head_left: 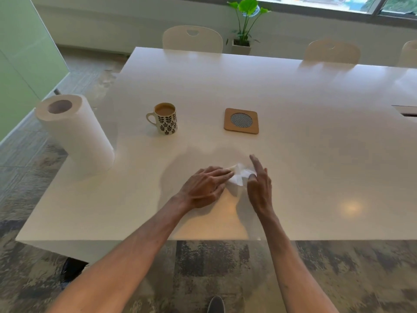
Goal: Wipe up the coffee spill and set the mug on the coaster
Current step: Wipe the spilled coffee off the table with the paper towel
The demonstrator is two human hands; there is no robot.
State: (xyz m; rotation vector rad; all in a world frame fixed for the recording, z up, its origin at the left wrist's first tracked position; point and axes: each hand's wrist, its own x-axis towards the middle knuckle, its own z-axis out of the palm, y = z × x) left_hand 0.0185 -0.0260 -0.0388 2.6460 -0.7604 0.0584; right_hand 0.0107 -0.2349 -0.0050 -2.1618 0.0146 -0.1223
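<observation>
Both hands meet over a crumpled paper towel (238, 177) on the white table (316, 154): left hand (204, 187) lies flat, fingers on the wad; right hand (259, 186) pinches its other side, forefinger extended. Beyond them the mug (165, 119) of coffee stands apart from the coaster (241, 121); a towel roll (74, 134) stands far left.
</observation>
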